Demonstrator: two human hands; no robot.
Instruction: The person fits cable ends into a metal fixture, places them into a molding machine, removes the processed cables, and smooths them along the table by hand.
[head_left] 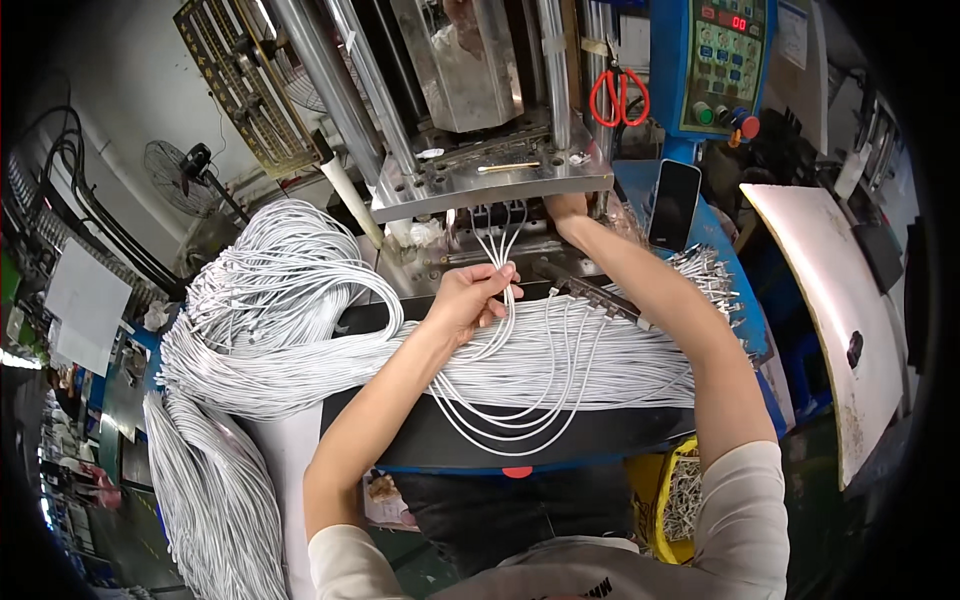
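Observation:
Several white cables (508, 322) are pinched between the thumb and fingers of my left hand (472, 303), in front of the press. From this hand they fan upward to dark connector ends under the press's metal plate (490, 188). Their other ends loop down toward me and back over a large bundle of white cables (620, 368). My right hand (568, 207) reaches in beneath the plate's right side; its fingers are hidden there. Below my right forearm lies a dark metal bar (600, 297), with a few cable ends beside it.
More white cables (290, 265) are heaped at left, hanging off the table edge (215, 490). A phone (675, 205) and a blue control box (716, 70) stand at right. Red-handled scissors (620, 97) hang by a post. A yellow bin (680, 495) holds small pieces. A cotton swab (508, 167) lies on the plate.

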